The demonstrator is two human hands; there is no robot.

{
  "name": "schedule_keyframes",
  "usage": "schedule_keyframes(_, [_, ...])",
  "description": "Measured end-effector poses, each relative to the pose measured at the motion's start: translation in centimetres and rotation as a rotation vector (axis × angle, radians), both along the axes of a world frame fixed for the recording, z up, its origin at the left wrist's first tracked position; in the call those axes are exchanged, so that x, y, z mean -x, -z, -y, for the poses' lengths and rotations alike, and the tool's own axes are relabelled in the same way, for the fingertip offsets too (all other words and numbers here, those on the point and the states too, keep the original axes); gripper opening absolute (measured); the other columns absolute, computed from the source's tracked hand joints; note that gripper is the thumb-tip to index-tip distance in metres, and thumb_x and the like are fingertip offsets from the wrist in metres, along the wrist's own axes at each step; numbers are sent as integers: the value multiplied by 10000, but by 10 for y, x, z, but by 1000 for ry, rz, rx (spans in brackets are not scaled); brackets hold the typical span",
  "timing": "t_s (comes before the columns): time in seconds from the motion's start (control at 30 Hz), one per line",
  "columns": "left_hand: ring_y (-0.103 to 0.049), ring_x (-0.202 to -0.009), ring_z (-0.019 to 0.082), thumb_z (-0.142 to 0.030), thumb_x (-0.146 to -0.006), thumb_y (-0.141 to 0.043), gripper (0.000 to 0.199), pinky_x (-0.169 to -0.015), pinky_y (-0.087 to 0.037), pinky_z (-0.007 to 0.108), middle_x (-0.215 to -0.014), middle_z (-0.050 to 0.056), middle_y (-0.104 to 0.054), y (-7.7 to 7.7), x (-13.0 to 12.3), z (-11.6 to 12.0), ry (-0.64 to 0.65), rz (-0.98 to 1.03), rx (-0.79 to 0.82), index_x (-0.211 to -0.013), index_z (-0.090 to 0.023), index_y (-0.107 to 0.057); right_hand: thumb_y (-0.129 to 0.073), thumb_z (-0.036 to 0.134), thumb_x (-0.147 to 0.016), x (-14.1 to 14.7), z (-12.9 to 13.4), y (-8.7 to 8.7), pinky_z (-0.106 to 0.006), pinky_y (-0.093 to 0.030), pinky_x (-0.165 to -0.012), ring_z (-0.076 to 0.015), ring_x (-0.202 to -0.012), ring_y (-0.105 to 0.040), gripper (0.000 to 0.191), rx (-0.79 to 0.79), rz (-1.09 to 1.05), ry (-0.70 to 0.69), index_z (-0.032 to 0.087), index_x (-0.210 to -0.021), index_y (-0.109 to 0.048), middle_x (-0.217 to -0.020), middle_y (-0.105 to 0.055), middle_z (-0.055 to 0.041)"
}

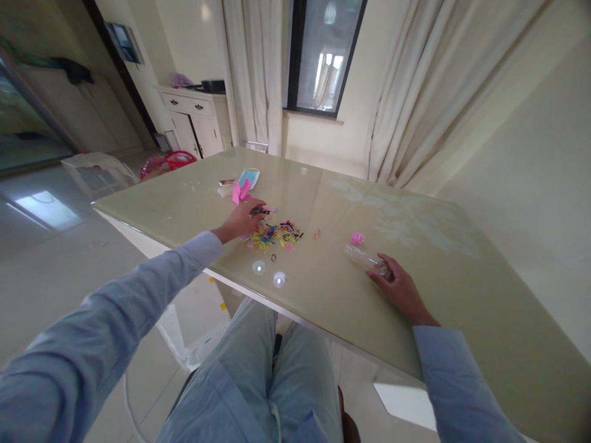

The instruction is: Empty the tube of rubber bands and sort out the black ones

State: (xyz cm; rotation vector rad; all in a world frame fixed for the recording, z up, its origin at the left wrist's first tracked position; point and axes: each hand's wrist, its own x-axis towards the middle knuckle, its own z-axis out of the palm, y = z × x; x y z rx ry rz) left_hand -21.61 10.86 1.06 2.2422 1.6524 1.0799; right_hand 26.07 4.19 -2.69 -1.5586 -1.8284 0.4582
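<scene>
A loose pile of small coloured rubber bands (270,235) lies on the table, in yellow, blue, black, pink and red. My left hand (242,218) reaches into its far left side, fingers curled around some dark bands. My right hand (399,286) grips the near end of a clear plastic tube (360,256), which lies tilted on or just above the tabletop. Just beyond the tube sits a small pink cap (357,238). A few orange bands (316,234) lie apart between the pile and the tube, and a single black band (273,258) rests nearer me.
Behind my left hand are a crumpled pink piece (241,192), a blue-and-white packet (249,177) and a small flat item (226,183). The glossy table (323,295) has its near edge above my lap. A red basket (180,159) and white cabinet (203,117) stand beyond.
</scene>
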Motion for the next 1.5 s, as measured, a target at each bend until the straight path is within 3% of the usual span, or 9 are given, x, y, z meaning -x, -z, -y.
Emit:
schedule_keyframes(0.17, [-650,-1129,283,-575,-874,-502,567,-998,-520,449,-1239,164,-675,1,16,10,38,69,112,-1225,-139,-597,-645,680,-752,0,0,0,-398,-543,-745,-231,-750,-632,746,11,6,-1,159,-1286,-627,-1008,-721,-114])
schedule_keyframes(0.27, [-617,-1169,339,-666,-872,-460,640,-1009,-491,494,-1254,194,-648,6,15,17,-18,-98,194,-1193,-132,-606,-647,677,-746,0,-1,0,-402,-547,-754,-232,-750,-632,756,17,-8,-4,152,-1290,-621,-1004,-720,-115])
schedule_keyframes(0.4, [-582,-1202,358,-697,-876,-469,706,-1025,-453,517,-1309,204,-596,14,0,30,34,-319,221,-1305,-141,-540,-651,674,-738,1,0,-2,-411,-549,-795,-251,-802,-662,745,17,-7,10,159,-1275,-630,-1005,-727,-115])
schedule_keyframes(0.63, [-215,-1512,414,-695,-876,-495,880,-1184,-202,641,-1580,236,-355,19,-35,36,19,-461,208,-1528,-131,-313,-658,660,-745,-1,3,-4,-424,-554,-815,-255,-809,-674,709,-15,-18,48,168,-1255,-651,-1019,-742,-121])
schedule_keyframes(0.83, [-337,-1483,311,-592,-974,-388,673,-1230,-205,516,-1563,157,-438,12,-37,34,326,-497,115,-1509,-185,-408,-660,643,-749,-1,3,-8,-431,-548,-856,-273,-895,-695,655,-22,-80,103,172,-1205,-666,-1041,-745,-130])
schedule_keyframes(0.93, [-354,-1477,294,-564,-981,-389,646,-1235,-207,484,-1581,148,-414,12,-38,33,377,-485,66,-1516,-202,-410,-673,638,-745,0,4,-9,-420,-556,-828,-266,-859,-701,635,-15,-89,107,181,-1185,-675,-1014,-753,-123])
schedule_keyframes(1.03, [-330,-1487,307,-550,-967,-436,641,-1225,-224,503,-1588,162,-393,15,-40,27,321,-478,68,-1506,-203,-421,-682,646,-737,0,4,-9,-423,-560,-819,-270,-846,-703,625,-18,-82,97,187,-1161,-688,-999,-761,-122])
schedule_keyframes(1.3, [-431,-1392,351,-514,-998,-368,569,-1117,-364,534,-1453,245,-483,22,-41,0,-108,-367,105,-1390,-118,-487,-692,643,-736,-1,4,-7,-457,-550,-884,-295,-936,-707,635,-3,-96,85,187,-1177,-685,-1060,-758,-130])
schedule_keyframes(1.5, [-398,-1412,369,-512,-986,-370,598,-1125,-337,538,-1451,278,-469,17,-30,-2,-257,-337,122,-1389,-77,-445,-692,646,-722,0,4,-9,-465,-547,-887,-296,-917,-704,656,4,-117,79,169,-1172,-686,-1063,-757,-141])
